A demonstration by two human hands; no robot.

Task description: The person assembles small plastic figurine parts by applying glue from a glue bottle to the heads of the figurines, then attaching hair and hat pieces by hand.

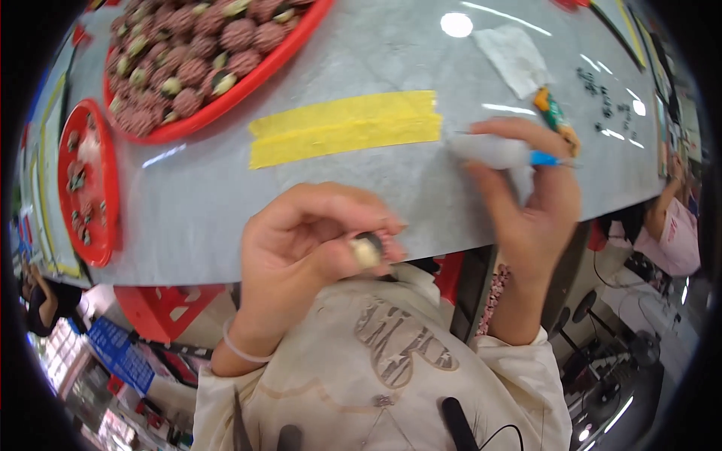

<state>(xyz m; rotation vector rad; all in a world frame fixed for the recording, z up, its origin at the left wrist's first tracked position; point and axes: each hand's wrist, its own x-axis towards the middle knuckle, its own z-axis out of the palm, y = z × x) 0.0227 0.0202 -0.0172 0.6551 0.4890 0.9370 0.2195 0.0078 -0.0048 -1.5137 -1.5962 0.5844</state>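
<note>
My left hand [316,244], near the table's front edge, is closed with its fingertips pinching a small figure [367,250] in cream, black and pink. Its pink part is mostly behind my fingers. Over the table to the right, my right hand [530,192] grips a small white squeeze bottle [496,152] between thumb and fingers. A bright blue part [543,158] shows at the bottle's right end, beside my palm. The bottle's left end is blurred and points toward the yellow tape [346,128]. Bottle and figure are apart.
A large red tray [218,113] heaped with pink ridged pieces stands at the far left. Nearer lies a smaller red tray [111,192] with a few figures. A white tissue [511,59], a green and orange packet [553,113] and small black pieces [602,94] lie at the right.
</note>
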